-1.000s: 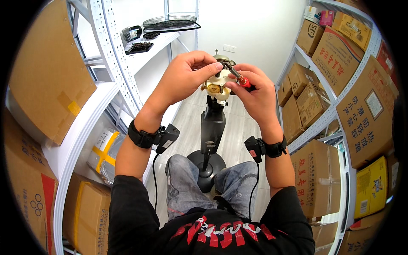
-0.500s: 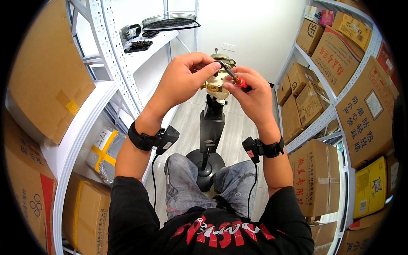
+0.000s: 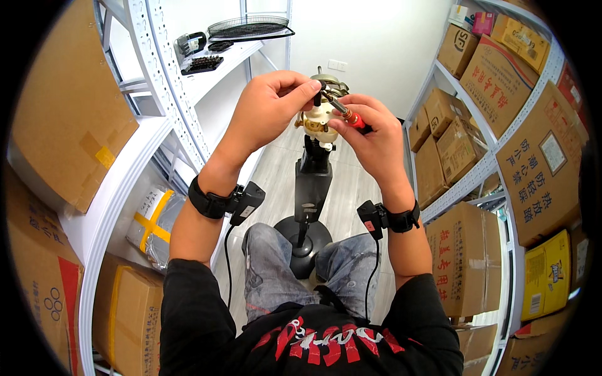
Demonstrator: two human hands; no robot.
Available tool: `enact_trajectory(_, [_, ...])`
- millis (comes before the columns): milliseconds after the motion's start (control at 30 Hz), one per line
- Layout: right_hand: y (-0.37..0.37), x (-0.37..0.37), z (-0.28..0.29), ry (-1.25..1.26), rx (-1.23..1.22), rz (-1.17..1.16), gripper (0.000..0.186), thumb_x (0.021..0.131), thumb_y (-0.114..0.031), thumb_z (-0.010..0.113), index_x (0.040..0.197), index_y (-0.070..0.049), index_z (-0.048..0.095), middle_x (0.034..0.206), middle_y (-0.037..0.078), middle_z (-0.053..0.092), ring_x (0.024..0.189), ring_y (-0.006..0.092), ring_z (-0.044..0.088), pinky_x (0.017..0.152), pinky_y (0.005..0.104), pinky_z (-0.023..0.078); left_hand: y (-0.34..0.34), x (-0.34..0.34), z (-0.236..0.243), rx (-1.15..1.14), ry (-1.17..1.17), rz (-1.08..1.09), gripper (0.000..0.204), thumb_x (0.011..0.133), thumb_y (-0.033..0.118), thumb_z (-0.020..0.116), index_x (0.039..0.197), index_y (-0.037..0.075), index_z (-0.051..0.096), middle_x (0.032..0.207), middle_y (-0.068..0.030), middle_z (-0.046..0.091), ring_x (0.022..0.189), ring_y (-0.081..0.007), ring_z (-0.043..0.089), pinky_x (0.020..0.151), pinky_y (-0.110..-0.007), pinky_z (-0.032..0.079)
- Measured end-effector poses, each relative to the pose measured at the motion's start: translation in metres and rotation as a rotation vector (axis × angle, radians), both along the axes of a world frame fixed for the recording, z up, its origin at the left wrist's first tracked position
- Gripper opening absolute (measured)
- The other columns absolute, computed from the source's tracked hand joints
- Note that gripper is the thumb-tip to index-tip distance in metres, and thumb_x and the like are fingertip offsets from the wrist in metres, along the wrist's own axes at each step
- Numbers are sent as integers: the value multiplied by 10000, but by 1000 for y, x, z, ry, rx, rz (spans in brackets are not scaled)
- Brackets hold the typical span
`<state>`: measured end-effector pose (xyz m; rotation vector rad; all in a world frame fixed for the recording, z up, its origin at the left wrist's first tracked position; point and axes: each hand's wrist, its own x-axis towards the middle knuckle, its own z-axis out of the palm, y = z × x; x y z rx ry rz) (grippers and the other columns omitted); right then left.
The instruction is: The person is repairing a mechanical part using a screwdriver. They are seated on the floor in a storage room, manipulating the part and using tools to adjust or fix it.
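A pedestal fan with its motor assembly (image 3: 322,116) uncovered stands upright before me on a black column (image 3: 312,188) and round black base (image 3: 318,254). Thumb and forefinger of my left hand (image 3: 269,109) pinch a small black part (image 3: 317,98) just above the cream-coloured housing; its exact kind is unclear. My right hand (image 3: 376,138) is closed round a screwdriver (image 3: 357,121) with a red and black handle. Its metal shaft points up and left, the tip close to the black part. Whether the two touch cannot be made out.
A white shelf (image 3: 216,78) at the back left carries a fan grille (image 3: 251,29), a black bit or screw tray (image 3: 202,65) and a dark rounded housing (image 3: 190,44). Shelves of cardboard boxes (image 3: 464,260) flank both sides. Cables hang from my wrist devices (image 3: 248,203).
The black part in my left fingers has turned and now hangs more upright. My left thumb has shifted slightly up and left. The right hand and screwdriver have barely moved.
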<state>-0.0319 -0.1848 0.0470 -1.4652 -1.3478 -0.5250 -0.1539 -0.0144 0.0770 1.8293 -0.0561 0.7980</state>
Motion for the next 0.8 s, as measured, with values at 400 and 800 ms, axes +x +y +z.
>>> enact_trajectory(400, [1, -2, -8, -16, -10, -44, 233, 749, -138, 845, 939, -50, 742, 1003, 84, 703, 859, 251, 692, 740, 335, 564, 2, 1, -5, 106, 5, 121, 240, 956, 215, 670, 963, -17, 734, 856, -15, 692, 823, -77, 601, 754, -227, 472])
enact_trajectory(800, [0, -2, -14, -49, -10, -79, 206, 760, -157, 831, 929, -77, 744, 1013, 80, 701, 852, 256, 691, 723, 343, 563, 1, 6, -5, 73, 82, 12, 210, 957, 183, 682, 1020, -12, 726, 889, -27, 704, 826, -84, 620, 752, -235, 499])
